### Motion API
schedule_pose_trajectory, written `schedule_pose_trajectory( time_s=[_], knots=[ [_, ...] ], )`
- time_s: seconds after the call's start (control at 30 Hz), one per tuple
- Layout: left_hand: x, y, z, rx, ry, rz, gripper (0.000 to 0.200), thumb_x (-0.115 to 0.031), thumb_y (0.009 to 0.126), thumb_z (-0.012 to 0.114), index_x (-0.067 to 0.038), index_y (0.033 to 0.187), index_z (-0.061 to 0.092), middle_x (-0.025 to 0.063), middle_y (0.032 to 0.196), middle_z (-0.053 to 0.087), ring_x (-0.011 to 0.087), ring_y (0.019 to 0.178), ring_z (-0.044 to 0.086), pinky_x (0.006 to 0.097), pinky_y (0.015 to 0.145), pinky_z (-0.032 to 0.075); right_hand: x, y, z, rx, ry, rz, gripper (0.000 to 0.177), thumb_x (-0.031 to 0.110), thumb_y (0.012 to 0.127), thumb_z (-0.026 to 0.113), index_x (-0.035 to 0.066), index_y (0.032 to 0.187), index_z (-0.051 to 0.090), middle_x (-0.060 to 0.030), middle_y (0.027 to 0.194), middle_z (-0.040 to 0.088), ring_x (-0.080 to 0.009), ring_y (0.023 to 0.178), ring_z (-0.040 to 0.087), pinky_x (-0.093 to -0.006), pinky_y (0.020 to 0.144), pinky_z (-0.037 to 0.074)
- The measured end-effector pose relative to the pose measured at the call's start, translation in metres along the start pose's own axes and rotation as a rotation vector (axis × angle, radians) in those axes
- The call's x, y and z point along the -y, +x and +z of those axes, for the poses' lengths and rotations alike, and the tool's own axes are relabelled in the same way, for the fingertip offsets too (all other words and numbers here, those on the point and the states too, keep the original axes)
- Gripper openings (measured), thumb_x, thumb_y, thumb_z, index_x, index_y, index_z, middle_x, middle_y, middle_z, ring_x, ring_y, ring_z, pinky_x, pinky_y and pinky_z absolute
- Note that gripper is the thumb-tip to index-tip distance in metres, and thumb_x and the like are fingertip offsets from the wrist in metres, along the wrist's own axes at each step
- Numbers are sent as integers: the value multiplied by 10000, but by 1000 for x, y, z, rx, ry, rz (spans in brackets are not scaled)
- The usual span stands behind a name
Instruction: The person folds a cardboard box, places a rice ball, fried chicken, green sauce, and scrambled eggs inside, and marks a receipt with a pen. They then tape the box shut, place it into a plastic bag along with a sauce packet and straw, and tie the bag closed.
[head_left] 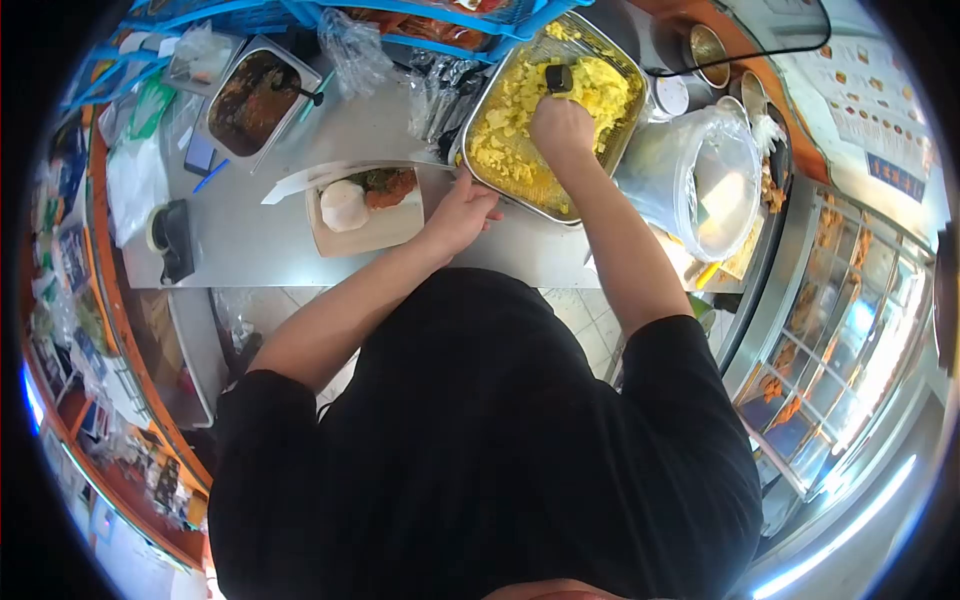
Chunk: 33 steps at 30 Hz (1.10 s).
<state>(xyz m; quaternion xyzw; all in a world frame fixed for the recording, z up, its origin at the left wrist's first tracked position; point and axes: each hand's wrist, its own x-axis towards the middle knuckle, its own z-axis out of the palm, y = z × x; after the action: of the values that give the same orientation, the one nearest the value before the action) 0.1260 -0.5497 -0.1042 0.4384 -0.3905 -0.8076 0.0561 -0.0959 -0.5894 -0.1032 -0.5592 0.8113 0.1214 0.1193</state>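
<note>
A deep metal tray (478, 118) of crumbly yellow food (515, 140), which looks like scrambled egg, lies tilted on the counter. Over the food, my right hand (562, 128) is closed round a utensil with a black end (559, 78); its lower part is hidden. At the tray's near left corner is my left hand (462, 215), its thumb and fingers around the rim. Just left of that hand sits an open cardboard takeaway box (368, 243). It holds a white dome of rice (344, 205), dark greens (380, 180) and a reddish-brown portion (395, 190).
A pan of dark sauce (252, 105) with a black-handled utensil stands back left. Plastic bags (352, 55) and blue baskets (440, 45) line the back. Right of the tray is a plastic-lined tub (690, 180). A tape dispenser (172, 240) sits at the left counter edge.
</note>
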Motion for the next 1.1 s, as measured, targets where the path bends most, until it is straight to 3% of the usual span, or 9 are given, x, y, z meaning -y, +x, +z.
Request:
schedule_pose_trajectory(
  time_s=[0.3, 0.37, 0.43, 0.47, 0.6, 0.8, 0.9, 1.0, 1.1],
  knots=[
    [3, 2, 13, -95, -34, 33, 724, -92, 935, 551, -56, 1559, 186, 114, 1142, 590, 203, 918, 681, 343, 761, 514, 1, -96, 14, -91, 196, -489, 212, 189, 891, 580, 20, 820, 687, -203, 729, 693, -364, 700, 712, -471, 656, 576],
    [6, 6, 17, -142, 43, 25, 718, -56, 910, 535, -54, 1551, 210, 117, 1143, 587, 212, 896, 687, 342, 751, 511, -1, -103, 29, -42, 338, -459, 209, 183, 908, 574, 35, 885, 720, -224, 724, 680, -390, 699, 702, -471, 631, 559],
    [9, 8, 17, -145, 70, 31, 739, -51, 904, 535, -49, 1560, 196, 122, 1151, 587, 216, 908, 686, 347, 758, 512, -7, -99, 34, 14, 880, -185, 208, 169, 927, 583, 60, 975, 753, -221, 700, 664, -372, 668, 701, -450, 617, 542],
    [9, 9, 17, -139, 87, 43, 760, -46, 898, 535, -45, 1569, 181, 128, 1159, 586, 220, 919, 686, 353, 766, 513, -14, -93, 35, 161, 1046, -75, 221, 171, 945, 608, 43, 1050, 754, -151, 719, 690, -247, 644, 676, -365, 608, 509],
    [11, 6, 15, -166, 156, 44, 786, -52, 893, 527, -48, 1585, 153, 139, 1207, 593, 221, 938, 680, 358, 792, 514, -40, -86, 60, 388, 1633, 190, 231, 187, 987, 600, 8, 1064, 725, -14, 822, 687, -64, 689, 533, -217, 616, 410],
    [19, -46, -10, -150, 172, 44, 561, -147, 977, 522, -81, 1514, 375, 118, 1251, 618, 193, 991, 667, 329, 841, 512, -64, -104, 46, 124, 1620, 105, 221, 173, 992, 590, 11, 1045, 729, -4, 769, 656, -66, 659, 511, -219, 606, 393],
    [26, -95, -64, -37, 286, -8, 427, -207, 986, 529, -64, 1388, 532, 80, 1132, 653, 159, 914, 657, 303, 784, 507, -58, -123, 31, -18, 1513, 54, 227, 161, 986, 595, -9, 1046, 733, 8, 729, 623, -57, 649, 481, -222, 602, 378],
    [38, -141, -121, -183, 475, -33, 320, -209, 946, 537, -64, 1217, 625, 17, 906, 617, 114, 760, 583, 273, 678, 465, -17, -159, -3, 0, 1540, 86, 226, 154, 980, 605, -26, 1037, 729, 18, 729, 614, -59, 645, 478, -225, 606, 379],
    [62, -166, -177, -271, 447, -1, 330, -191, 930, 532, -70, 1225, 620, 17, 897, 607, 111, 757, 578, 273, 672, 461, 34, -184, 2, -61, 1451, 66, 226, 166, 981, 610, -13, 1034, 737, 17, 705, 605, -65, 644, 505, -235, 616, 407]
  ],
)
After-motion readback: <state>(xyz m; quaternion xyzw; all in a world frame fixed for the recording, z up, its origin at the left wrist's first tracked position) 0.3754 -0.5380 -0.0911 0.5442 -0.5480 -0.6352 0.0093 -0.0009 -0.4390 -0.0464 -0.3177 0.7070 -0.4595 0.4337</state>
